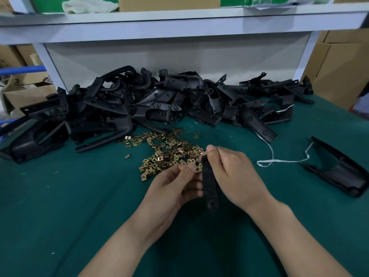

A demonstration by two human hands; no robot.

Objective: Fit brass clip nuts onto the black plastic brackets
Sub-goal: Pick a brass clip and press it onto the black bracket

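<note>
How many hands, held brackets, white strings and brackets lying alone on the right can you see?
Hands: 2 (left hand, right hand)
Held bracket: 1
White string: 1
Lone bracket: 1
Total: 5

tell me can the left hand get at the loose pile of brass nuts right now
Probably yes: the pile of brass clip nuts lies open on the green mat just beyond the left hand, nothing between, though its fingers already pinch a nut against the bracket.
</note>
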